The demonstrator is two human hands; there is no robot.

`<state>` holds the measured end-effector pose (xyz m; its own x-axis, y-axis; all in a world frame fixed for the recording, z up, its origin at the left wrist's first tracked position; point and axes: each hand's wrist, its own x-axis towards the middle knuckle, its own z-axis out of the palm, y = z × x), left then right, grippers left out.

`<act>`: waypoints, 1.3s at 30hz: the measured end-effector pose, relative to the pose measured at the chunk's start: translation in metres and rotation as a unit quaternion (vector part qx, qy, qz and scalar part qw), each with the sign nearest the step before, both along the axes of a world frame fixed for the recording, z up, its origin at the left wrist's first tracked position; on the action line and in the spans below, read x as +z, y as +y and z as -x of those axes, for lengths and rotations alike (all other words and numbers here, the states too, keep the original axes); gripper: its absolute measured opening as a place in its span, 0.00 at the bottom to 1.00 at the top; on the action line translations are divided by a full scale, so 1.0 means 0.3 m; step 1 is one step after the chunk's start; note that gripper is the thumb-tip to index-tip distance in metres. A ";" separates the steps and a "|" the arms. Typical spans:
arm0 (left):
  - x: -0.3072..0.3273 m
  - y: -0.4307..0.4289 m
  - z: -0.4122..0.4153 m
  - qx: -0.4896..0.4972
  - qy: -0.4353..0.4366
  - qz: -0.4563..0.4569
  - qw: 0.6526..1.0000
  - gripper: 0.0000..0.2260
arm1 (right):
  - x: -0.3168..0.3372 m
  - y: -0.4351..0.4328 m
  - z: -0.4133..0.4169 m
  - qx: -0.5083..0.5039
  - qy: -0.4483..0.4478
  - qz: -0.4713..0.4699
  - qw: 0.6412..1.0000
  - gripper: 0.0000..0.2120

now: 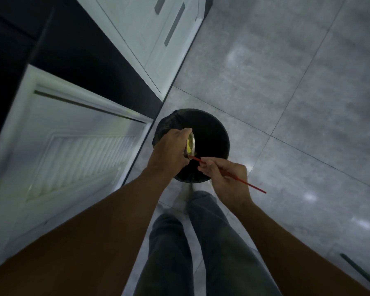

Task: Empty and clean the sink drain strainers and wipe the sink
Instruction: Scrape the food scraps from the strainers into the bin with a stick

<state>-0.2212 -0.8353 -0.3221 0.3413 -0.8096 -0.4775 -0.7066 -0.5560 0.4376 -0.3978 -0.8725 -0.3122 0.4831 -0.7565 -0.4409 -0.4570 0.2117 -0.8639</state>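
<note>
STEP: emptying, I judge | left hand (169,150) grip curled round strainer (190,144), tipped on edge above bin (225,133) mouth | right hand (226,178) grip pinches red stick (252,185), tip at strainer's lower rim | NEXT: I'd scrape the residue down into the bin, keeping strainer above bin.

bare forearms (107,212), dark grey trousers (212,242)

Centre frame I see a round bin lined in black plastic (212,133), a silvery metal drain strainer (190,144) flecked yellow, and a thin red stick (254,187). Right side — mottled grey floor tiles (286,82); lower left, a white cabinet door (77,159) with ribbed stripes.
</note>
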 end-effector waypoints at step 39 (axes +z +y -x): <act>-0.004 -0.050 -0.007 0.013 0.017 -0.030 0.999 0.41 | -0.001 -0.047 0.041 -0.037 0.025 0.124 0.991 0.09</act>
<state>-0.2192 -0.8502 -0.3233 0.3437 -0.7709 -0.5363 -0.6769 -0.5992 0.4275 -0.4102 -0.8866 -0.3125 0.4047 -0.8771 -0.2588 -0.4925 0.0294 -0.8698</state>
